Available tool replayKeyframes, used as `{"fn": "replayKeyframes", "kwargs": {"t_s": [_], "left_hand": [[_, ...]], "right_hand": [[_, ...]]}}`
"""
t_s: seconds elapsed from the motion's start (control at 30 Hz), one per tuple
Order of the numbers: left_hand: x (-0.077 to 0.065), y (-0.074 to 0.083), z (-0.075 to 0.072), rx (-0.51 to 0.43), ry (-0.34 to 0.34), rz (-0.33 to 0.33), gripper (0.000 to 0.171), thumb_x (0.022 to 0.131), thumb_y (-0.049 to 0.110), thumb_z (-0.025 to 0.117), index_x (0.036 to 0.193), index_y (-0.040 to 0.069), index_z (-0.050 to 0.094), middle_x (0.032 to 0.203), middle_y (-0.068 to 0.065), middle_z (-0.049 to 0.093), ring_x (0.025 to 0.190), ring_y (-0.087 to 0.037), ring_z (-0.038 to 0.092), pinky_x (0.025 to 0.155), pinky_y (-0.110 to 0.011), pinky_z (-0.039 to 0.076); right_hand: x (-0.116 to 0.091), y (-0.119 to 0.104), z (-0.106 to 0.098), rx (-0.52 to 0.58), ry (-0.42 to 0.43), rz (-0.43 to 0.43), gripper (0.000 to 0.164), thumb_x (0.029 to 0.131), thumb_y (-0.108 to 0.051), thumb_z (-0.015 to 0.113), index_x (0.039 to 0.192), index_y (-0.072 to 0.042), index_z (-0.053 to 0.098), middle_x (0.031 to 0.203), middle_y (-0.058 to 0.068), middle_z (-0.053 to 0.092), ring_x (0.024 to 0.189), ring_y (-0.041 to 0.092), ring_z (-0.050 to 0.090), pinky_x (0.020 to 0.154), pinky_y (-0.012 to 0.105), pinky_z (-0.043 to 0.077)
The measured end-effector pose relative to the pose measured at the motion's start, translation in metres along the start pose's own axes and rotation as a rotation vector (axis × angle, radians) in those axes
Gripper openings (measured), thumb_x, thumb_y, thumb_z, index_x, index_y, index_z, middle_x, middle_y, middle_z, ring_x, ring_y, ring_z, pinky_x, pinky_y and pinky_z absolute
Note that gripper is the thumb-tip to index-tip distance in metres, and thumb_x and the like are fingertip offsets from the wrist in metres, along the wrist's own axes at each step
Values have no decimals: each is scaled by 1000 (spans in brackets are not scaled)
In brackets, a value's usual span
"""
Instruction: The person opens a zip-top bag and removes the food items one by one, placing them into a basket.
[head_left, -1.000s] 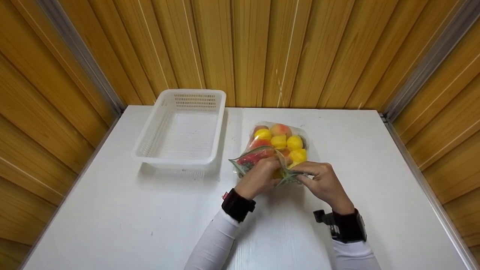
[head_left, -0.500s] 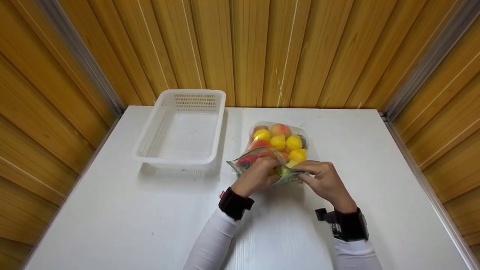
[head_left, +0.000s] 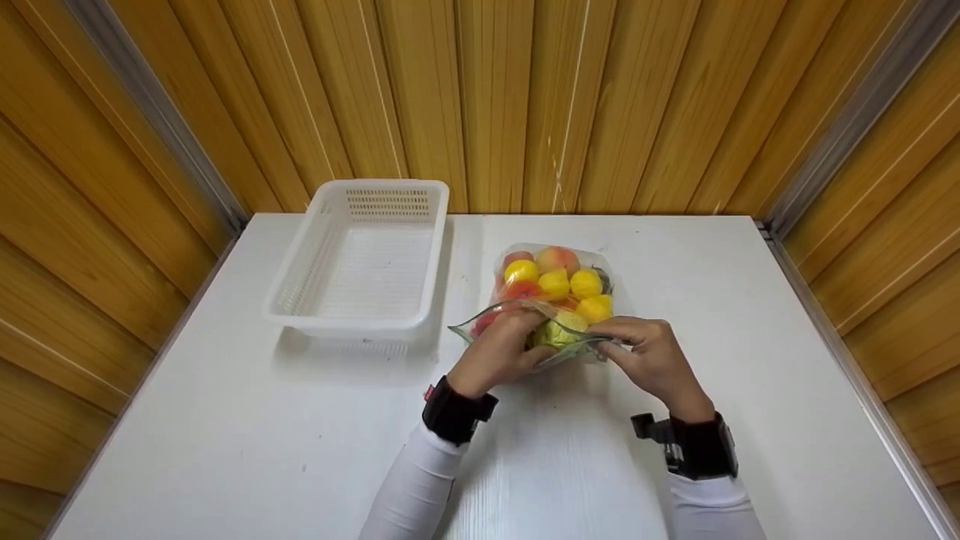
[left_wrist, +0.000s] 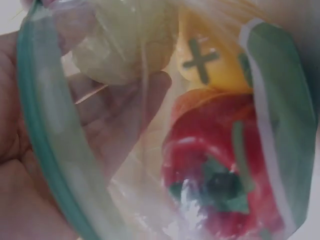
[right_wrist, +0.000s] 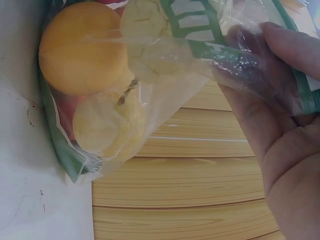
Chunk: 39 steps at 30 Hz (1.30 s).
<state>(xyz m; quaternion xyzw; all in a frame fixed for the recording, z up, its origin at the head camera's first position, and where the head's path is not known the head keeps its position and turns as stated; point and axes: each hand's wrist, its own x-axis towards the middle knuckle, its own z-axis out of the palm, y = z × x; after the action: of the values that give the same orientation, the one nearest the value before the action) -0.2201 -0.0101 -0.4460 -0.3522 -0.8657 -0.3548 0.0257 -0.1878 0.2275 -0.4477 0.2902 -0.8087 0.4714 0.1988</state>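
Observation:
A clear zip bag [head_left: 501, 304] with a green-edged mouth lies on the table, filled with fruit and vegetables. My left hand [head_left: 501, 347] reaches into its mouth, fingers fairly straight and spread. In the left wrist view the fingers [left_wrist: 142, 112] end right at a pale green cabbage [left_wrist: 127, 40], with a red bell pepper [left_wrist: 212, 165] beside them behind the film. At the right side of the mouth, my right hand [head_left: 652, 364] pinches the bag's rim between thumb and fingers. In the right wrist view an orange round fruit [right_wrist: 82, 47] shows through the plastic.
To the left of the bag stands a white perforated basket [head_left: 367, 277] with nothing in it. Yellow lemons [head_left: 555, 283] and a peach [head_left: 559, 259] sit at the bag's far end. Wood-panelled walls [head_left: 495, 105] border the white table [head_left: 300, 450].
My left hand has drawn back to the left within the bag's mouth, and more of the cabbage shows. My right hand keeps its pinch on the rim, almost in place.

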Motion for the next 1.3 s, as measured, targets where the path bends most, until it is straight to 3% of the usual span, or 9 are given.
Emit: {"fn": "replayKeyframes", "kwargs": {"t_s": [0.27, 0.6, 0.87, 1.1, 1.2, 1.3], "left_hand": [[-9, 7, -14, 49, 68, -29, 30, 89, 18, 82, 114, 4, 71, 113, -6, 73, 100, -19, 63, 94, -34, 52], [-19, 11, -36, -45, 80, 21, 43, 88, 14, 82, 129, 8, 70, 121, -4, 73, 102, -15, 65, 94, -36, 54], [-28, 11, -49, -210, 116, -20, 49, 85, 12, 82, 132, 5, 70, 124, -11, 72, 99, -16, 66, 89, -36, 57], [-36, 6, -63, -389, 153, 19, 47, 88, 11, 81, 133, 6, 69, 117, -8, 74, 90, -20, 67, 80, -43, 60], [-39, 3, -69, -449, 200, 28, 44, 88, 8, 80, 131, 1, 69, 118, -11, 74, 95, -21, 69, 84, -39, 60], [-41, -1, -73, -490, 290, 26, 42, 89, 4, 79, 129, -3, 68, 120, -15, 73, 101, -23, 71, 88, -35, 59]], "right_hand": [[3, -1, -1, -11, 41, -2, 24, 78, 19, 76, 96, 4, 80, 94, 15, 78, 89, 4, 70, 77, 10, 53], [2, 2, -2, -21, 45, 33, 24, 80, 18, 76, 98, 4, 80, 93, 12, 79, 84, 4, 70, 73, 10, 53], [1, 3, -3, -38, 57, 46, 24, 80, 18, 76, 99, 5, 80, 93, 14, 78, 85, 3, 70, 73, 10, 53], [0, 5, -3, -37, 55, 51, 24, 80, 18, 76, 100, 5, 80, 92, 12, 79, 83, 4, 70, 72, 10, 53], [-1, 6, -2, -44, 53, 54, 23, 81, 17, 76, 100, 4, 80, 92, 11, 79, 83, 4, 70, 73, 10, 53], [-2, 6, -2, -49, 54, 57, 23, 81, 16, 76, 100, 4, 80, 92, 11, 79, 84, 4, 70, 73, 10, 53]]}}
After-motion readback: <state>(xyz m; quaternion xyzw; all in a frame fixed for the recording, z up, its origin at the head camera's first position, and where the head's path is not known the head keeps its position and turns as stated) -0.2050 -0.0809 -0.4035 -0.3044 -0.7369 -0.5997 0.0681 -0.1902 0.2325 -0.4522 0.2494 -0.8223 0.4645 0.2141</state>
